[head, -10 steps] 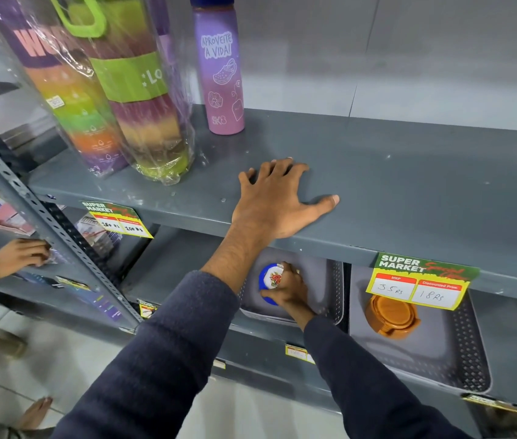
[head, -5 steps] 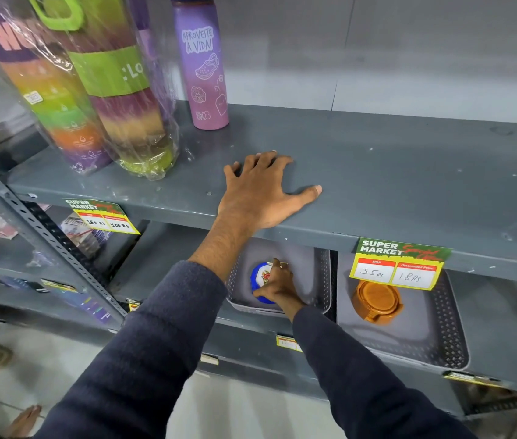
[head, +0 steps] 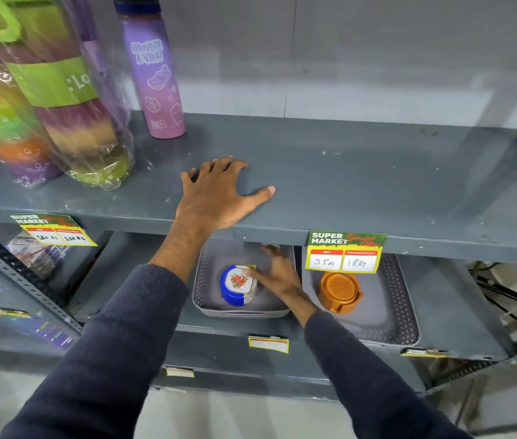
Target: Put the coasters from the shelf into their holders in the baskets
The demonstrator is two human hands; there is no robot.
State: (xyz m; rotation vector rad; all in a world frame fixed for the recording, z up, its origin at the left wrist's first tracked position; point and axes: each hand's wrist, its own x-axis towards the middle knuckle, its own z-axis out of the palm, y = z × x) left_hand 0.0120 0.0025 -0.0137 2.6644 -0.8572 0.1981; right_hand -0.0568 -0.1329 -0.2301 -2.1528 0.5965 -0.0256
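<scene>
Left hand point(head: 216, 198) flat and spread on the shelf point(head: 361, 172), right hand point(head: 277, 274) loose-fingered beside the blue coaster holder point(head: 237, 288) in the grey basket point(head: 206, 274), orange coaster set point(head: 339, 291) in the neighbouring basket point(head: 402, 305), price tag point(head: 344, 253) reading SUPER MARKET, 35 Rs, 18 Rs.

Your left hand point(head: 216, 198) lies flat, fingers spread, on the upper shelf point(head: 361, 182). Your right hand point(head: 277, 274), fingers loose and holding nothing, sits in the left basket point(head: 201, 289) beside the blue coaster holder point(head: 237, 288). The orange coaster holder point(head: 339, 291) stands in the right basket point(head: 406, 312).
</scene>
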